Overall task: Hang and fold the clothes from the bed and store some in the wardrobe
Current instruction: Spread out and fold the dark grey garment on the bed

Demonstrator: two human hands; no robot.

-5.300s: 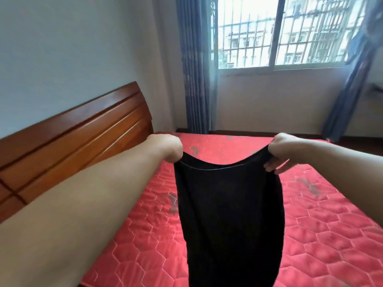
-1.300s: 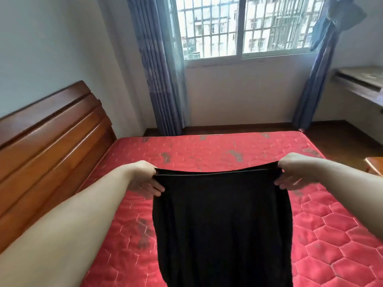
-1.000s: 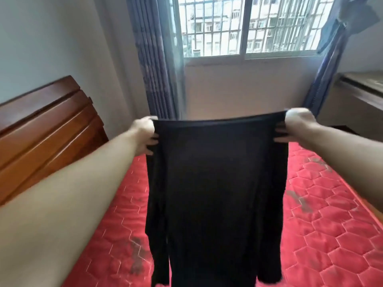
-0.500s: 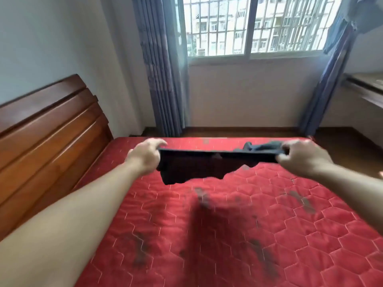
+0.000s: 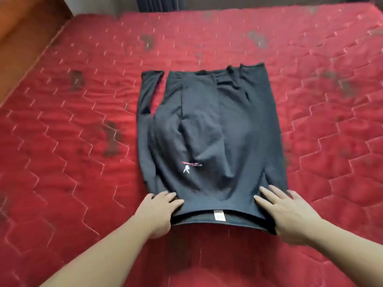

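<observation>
A black garment lies flat on the red quilted mattress, with a small white and red logo on its front and a white label inside its near opening. One narrow part, like a sleeve, runs along its left side. My left hand holds the near left corner, fingers on top of the cloth. My right hand holds the near right corner, its fingers spread over the cloth. Both thumbs are out of sight at the edge, which stands slightly open between my hands.
The wooden headboard runs along the left side of the mattress. Dark curtain bottoms and the wall base show past the far edge. The mattress has several dark stains.
The garment, held stretched in the air above the bed half a second ago, now lies spread on the mattress. Both hands have come down to its near edge and my view has tilted downward.
</observation>
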